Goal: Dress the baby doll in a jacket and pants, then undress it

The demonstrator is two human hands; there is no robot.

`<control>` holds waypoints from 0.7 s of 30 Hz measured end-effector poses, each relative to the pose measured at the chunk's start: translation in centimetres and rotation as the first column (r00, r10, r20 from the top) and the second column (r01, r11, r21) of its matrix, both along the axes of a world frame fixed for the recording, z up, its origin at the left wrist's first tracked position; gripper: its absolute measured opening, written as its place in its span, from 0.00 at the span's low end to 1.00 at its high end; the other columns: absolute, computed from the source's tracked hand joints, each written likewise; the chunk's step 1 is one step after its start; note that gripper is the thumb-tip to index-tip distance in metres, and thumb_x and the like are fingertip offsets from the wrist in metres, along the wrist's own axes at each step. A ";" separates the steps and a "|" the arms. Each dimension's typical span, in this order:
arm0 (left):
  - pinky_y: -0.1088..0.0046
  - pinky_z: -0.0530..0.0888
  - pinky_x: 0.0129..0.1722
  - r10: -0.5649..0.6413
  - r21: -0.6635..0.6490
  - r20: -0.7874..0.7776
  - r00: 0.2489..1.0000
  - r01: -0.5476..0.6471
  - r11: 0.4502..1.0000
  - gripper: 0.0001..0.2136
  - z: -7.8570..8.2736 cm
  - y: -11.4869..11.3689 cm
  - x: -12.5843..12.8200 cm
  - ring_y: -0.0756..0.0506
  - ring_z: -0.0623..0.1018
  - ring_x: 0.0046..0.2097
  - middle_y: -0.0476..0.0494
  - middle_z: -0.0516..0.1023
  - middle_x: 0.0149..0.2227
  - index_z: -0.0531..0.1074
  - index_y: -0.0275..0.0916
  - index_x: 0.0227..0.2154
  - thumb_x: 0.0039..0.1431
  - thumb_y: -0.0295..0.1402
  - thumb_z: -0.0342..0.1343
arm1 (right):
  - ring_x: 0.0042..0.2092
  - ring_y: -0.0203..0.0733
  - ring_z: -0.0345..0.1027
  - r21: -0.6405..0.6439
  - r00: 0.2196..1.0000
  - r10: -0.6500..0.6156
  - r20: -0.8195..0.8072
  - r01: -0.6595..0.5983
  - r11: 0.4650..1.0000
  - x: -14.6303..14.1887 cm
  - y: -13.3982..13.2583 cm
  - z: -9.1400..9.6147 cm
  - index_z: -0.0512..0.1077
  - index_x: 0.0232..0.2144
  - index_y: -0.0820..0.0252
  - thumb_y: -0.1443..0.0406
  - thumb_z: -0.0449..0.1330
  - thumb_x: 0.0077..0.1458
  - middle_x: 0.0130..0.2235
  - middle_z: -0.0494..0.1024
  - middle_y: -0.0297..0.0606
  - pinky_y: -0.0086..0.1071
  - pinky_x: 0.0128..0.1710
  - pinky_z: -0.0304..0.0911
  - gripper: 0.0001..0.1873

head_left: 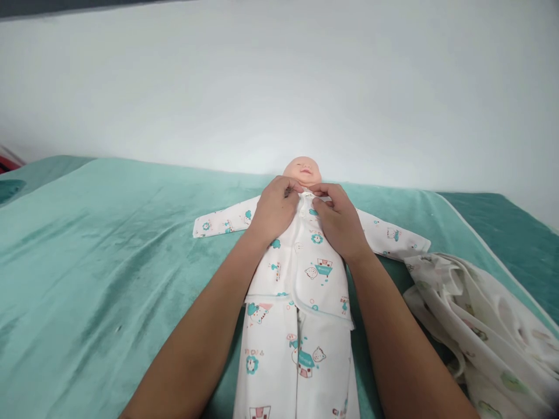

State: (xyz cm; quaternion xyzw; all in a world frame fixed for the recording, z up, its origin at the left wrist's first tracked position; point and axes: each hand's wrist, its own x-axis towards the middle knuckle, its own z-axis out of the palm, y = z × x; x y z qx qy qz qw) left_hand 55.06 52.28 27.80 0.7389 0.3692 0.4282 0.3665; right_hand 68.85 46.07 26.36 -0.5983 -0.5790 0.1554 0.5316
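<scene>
A baby doll (303, 167) lies on its back, dressed in a white printed jacket (321, 279) and matching trousers (271, 355). Both jacket sleeves stretch out to the sides. At the neck, my left hand (278, 206) is closed with its fingertips pinching the collar edge. Across from it, my right hand (338, 215) pinches the other side of the collar. The two front panels meet and overlap down the middle of the chest. My fingers partly hide the neckline and any fastening there.
A crumpled white patterned cloth (484, 326) lies to the right, touching the sleeve end. Green plush bedding (109, 262) spreads beneath everything, wrinkled on the left. Behind the doll's head rises a white wall (279, 87). Something red (7, 164) shows at the far left edge.
</scene>
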 end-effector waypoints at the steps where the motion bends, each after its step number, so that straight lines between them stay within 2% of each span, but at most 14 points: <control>1: 0.64 0.70 0.56 -0.001 0.008 0.004 1.000 0.001 1.000 0.10 0.0 0.0 0.0 0.46 0.76 0.50 0.44 0.79 0.47 0.74 0.40 0.34 0.59 0.23 0.49 | 0.52 0.46 0.64 0.000 1.000 0.000 -0.003 0.000 1.000 0.0 0.0 0.0 0.72 0.44 0.54 0.67 0.52 0.58 0.47 0.73 0.39 0.45 0.55 0.58 0.13; 12: 0.64 0.69 0.57 -0.066 0.027 0.008 0.998 0.065 0.998 0.12 0.0 0.0 0.0 0.47 0.76 0.50 0.48 0.80 0.45 0.75 0.41 0.28 0.58 0.22 0.48 | 0.51 0.46 0.63 -0.008 0.998 0.057 0.013 -0.057 0.998 0.1 0.0 0.1 0.74 0.45 0.52 0.69 0.51 0.58 0.44 0.72 0.37 0.45 0.56 0.57 0.17; 21: 0.63 0.70 0.54 0.004 0.031 0.016 1.000 -0.005 1.000 0.06 0.0 -0.5 -0.3 0.45 0.76 0.49 0.46 0.79 0.47 0.73 0.42 0.36 0.60 0.27 0.51 | 0.55 0.47 0.64 0.043 0.998 0.049 0.030 -0.051 0.998 -0.3 -0.9 0.4 0.73 0.46 0.52 0.66 0.53 0.58 0.51 0.75 0.37 0.47 0.59 0.57 0.15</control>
